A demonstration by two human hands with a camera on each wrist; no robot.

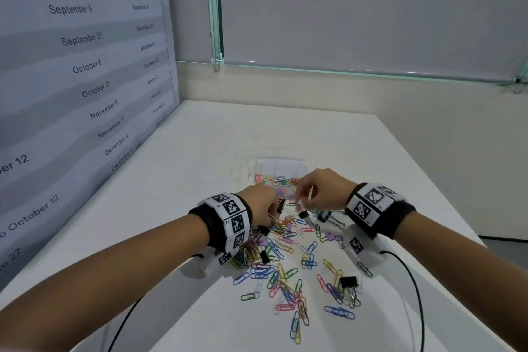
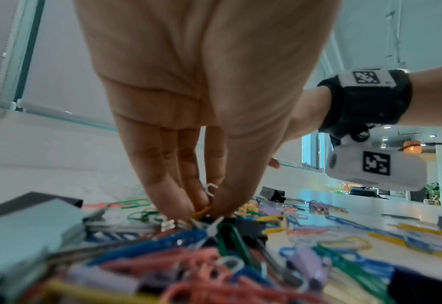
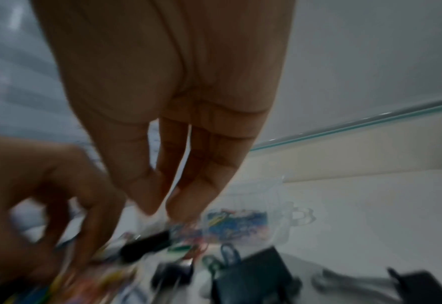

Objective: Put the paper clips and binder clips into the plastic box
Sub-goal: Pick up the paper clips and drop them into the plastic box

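Observation:
A clear plastic box (image 1: 253, 176) holding coloured paper clips stands on the white table (image 1: 228, 134) just beyond both hands; it also shows in the right wrist view (image 3: 277, 195). Coloured paper clips (image 1: 285, 280) and black binder clips (image 1: 348, 281) lie scattered in front of it. My left hand (image 1: 265, 206) reaches down into the pile, and its fingertips (image 2: 188, 205) pinch a few paper clips, white and yellow among them. My right hand (image 1: 310, 194) hovers over the pile beside the box, fingers (image 3: 199, 185) pointing down and nearly straight, with nothing seen between them in a blurred picture.
A panel printed with dates (image 1: 85, 66) stands along the table's left side. A window sill and a lowered blind (image 1: 357, 8) lie beyond the far edge. Black cables (image 1: 414, 280) run from both wrist cameras. The table's right edge (image 1: 445, 194) is near my right forearm.

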